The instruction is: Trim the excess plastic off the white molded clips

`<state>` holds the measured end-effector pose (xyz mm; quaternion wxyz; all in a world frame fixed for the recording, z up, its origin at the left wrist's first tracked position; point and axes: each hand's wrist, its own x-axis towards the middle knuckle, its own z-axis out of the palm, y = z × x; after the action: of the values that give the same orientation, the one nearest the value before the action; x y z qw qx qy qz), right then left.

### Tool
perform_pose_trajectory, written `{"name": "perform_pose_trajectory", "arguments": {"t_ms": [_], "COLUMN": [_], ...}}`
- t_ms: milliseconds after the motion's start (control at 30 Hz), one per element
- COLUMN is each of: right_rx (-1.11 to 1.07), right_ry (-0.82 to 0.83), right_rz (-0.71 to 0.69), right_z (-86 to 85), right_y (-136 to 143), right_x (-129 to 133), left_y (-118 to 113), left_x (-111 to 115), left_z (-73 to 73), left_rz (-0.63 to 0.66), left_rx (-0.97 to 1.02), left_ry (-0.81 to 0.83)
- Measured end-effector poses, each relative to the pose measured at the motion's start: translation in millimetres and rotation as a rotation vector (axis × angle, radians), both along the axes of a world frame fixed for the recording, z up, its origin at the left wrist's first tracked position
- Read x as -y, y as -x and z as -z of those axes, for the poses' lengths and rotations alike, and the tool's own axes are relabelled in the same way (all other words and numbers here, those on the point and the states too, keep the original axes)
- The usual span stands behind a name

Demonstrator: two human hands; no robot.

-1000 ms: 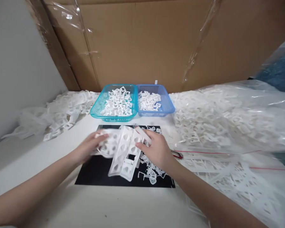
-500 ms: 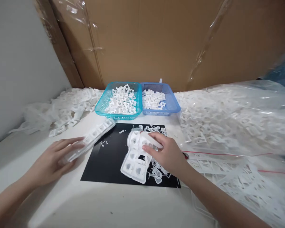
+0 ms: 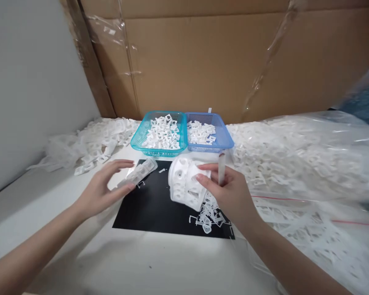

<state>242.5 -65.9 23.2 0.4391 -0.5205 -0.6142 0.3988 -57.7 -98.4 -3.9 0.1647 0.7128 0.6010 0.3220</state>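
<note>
Beyond both the left hand (image 3: pixel 101 190) and the right hand (image 3: pixel 233 192), brown cardboard (image 3: pixel 190 61) stood upright, creased across its upper part, with shiny clear tape (image 3: pixel 256 83) running down it. A plain, pale grey wall (image 3: pixel 33 61) rose left of the left hand. The white bench (image 3: pixel 160 266) stretched beneath them under soft, dim light. Something blue (image 3: pixel 364 98), blurred, showed far right beyond the right hand.

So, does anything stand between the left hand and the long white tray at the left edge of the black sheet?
Nothing visible does. The left hand is open at the near end of the white tray; whether it touches, I cannot tell.
</note>
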Motion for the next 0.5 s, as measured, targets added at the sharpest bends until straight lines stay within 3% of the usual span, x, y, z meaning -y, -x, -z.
{"name": "perform_pose_trajectory", "arguments": {"t_ms": [67,133,233,367,500], "right_rx": [-0.033,-0.054,-0.027,0.069,0.076], "right_ry": [0.013,0.016,-0.024,-0.073,0.106], "right_rz": [-0.007,-0.007,0.002,-0.114,-0.236], "right_z": [-7.7,-13.6,-14.4,5.0,30.8], "right_y": [3.5,7.7,8.6,-11.6,-31.2], "right_x": [-3.2,-8.0,-14.3,-13.8,-20.8], "left_y": [-33.4,-70.2,-115.3,-139.0,-123.1], "left_x": [-13.6,-27.4,-43.2,-43.3,-29.4], "left_z": [-2.8,2.5,19.8,35.7,31.6], "left_rz": [0.162,0.380,0.501,0.439,0.291], "left_rx": [0.228,0.639,0.774,0.912,0.955], "left_ry": [0.153,0.400,0.529,0.534,0.512]}}
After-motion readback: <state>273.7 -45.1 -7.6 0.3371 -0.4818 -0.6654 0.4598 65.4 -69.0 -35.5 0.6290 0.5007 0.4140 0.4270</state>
